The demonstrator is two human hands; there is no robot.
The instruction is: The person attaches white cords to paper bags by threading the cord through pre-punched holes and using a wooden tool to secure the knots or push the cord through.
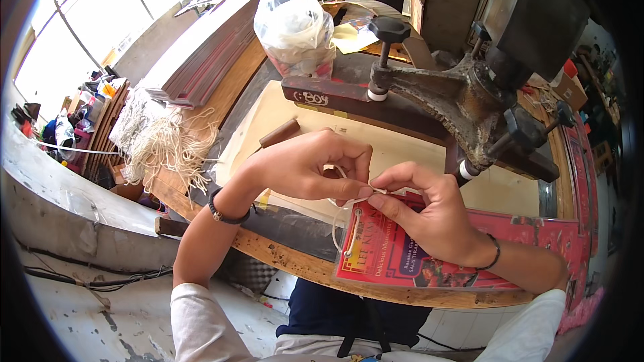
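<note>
A thin white cord [335, 229] runs through punched holes at the left edge of a red, plastic-covered printed menu [429, 269]. My left hand [314, 164] pinches the cord just above that edge, its fingers curled. Fingertips of my right hand [429, 213] meet it there, thumb and forefinger closed on the cord too. The right hand hovers over the menu and hides part of it. Beyond my left hand lies a tool with a brown wooden handle [280, 133], its tip partly hidden behind the wrist.
A heavy metal press [456, 90] with black knobs stands over the pale board [255, 110]. Loose white cords [171, 147] hang beside stacked long panels [201, 47] at left. A clear plastic bag [295, 33] sits farther back. The wooden table edge [282, 255] faces me.
</note>
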